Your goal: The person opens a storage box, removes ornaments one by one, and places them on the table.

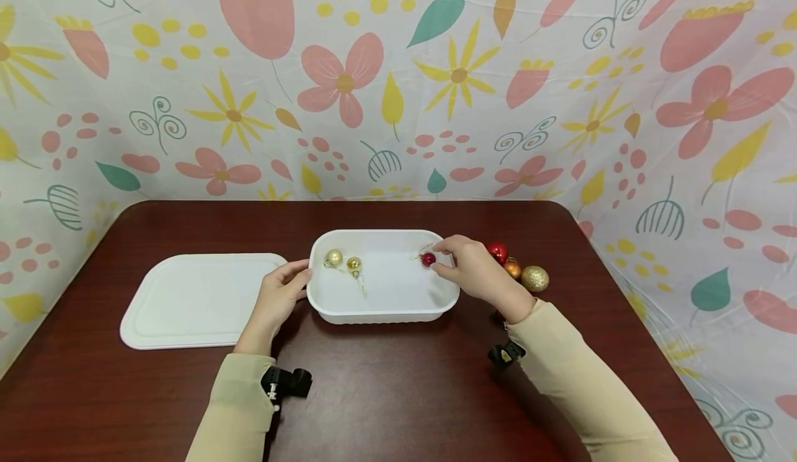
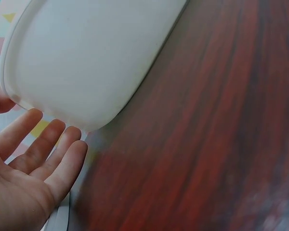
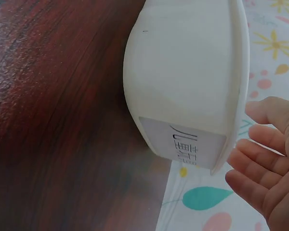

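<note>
While bracing the white tub's (image 1: 336, 306) left rim, left hand (image 1: 278, 297), fingers relaxed. Right hand (image 1: 472, 268), over the right rim, pinching red bauble (image 1: 428, 259) inside, right of two gold baubles (image 1: 343, 261).

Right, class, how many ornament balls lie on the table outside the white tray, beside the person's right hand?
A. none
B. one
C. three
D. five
C: in the head view a red ball, an orange ball and a glittery gold ball sit on the table just right of the white tray, behind the right hand.
</note>
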A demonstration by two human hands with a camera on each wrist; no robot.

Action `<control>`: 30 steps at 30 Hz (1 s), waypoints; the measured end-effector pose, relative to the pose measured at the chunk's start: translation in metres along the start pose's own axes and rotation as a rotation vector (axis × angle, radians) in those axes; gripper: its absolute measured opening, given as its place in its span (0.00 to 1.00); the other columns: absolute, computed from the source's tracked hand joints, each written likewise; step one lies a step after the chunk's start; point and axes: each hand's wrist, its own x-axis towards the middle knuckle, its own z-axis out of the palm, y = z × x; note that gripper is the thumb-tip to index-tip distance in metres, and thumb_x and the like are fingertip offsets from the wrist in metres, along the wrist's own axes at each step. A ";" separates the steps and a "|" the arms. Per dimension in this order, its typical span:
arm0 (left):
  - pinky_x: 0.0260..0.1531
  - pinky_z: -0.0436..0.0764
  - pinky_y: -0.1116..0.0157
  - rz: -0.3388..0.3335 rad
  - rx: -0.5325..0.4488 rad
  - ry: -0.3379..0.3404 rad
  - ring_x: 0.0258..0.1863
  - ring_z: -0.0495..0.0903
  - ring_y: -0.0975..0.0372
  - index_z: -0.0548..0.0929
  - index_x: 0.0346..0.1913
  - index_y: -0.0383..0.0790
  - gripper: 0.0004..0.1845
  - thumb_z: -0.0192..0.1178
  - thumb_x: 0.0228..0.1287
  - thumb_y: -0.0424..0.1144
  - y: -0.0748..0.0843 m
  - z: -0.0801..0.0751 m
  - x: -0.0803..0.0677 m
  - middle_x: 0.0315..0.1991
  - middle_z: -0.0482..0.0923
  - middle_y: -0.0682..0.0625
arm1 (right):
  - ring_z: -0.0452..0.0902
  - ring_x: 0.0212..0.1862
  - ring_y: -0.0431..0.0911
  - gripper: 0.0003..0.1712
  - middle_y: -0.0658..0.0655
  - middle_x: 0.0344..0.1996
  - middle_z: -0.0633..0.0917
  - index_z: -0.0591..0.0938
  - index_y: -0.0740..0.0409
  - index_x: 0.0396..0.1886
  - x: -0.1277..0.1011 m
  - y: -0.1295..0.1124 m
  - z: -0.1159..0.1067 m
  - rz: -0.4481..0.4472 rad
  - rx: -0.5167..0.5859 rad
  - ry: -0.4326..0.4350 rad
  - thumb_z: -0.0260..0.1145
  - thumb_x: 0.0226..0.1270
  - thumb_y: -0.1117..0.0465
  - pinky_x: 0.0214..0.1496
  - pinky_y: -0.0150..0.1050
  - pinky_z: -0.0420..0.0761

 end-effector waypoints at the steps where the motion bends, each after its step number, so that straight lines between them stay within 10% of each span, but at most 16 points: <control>1: 0.40 0.84 0.73 0.002 0.001 0.000 0.44 0.80 0.64 0.75 0.59 0.30 0.19 0.53 0.69 0.36 0.000 0.000 0.000 0.56 0.74 0.33 | 0.79 0.44 0.52 0.19 0.62 0.44 0.83 0.82 0.64 0.48 0.001 -0.001 0.001 -0.005 -0.004 -0.009 0.68 0.60 0.58 0.45 0.46 0.82; 8: 0.40 0.83 0.73 -0.004 -0.008 0.004 0.44 0.80 0.64 0.75 0.59 0.30 0.19 0.53 0.69 0.35 0.001 0.001 0.000 0.57 0.74 0.33 | 0.80 0.48 0.50 0.17 0.59 0.44 0.83 0.82 0.62 0.47 0.010 -0.003 0.009 -0.067 -0.123 -0.031 0.68 0.61 0.58 0.53 0.46 0.82; 30: 0.41 0.83 0.73 -0.010 -0.007 0.003 0.49 0.79 0.57 0.75 0.59 0.30 0.19 0.53 0.68 0.35 0.002 -0.001 0.001 0.57 0.74 0.33 | 0.78 0.40 0.49 0.08 0.58 0.37 0.81 0.83 0.61 0.38 0.026 -0.007 0.030 -0.262 -0.442 -0.070 0.67 0.58 0.65 0.36 0.41 0.84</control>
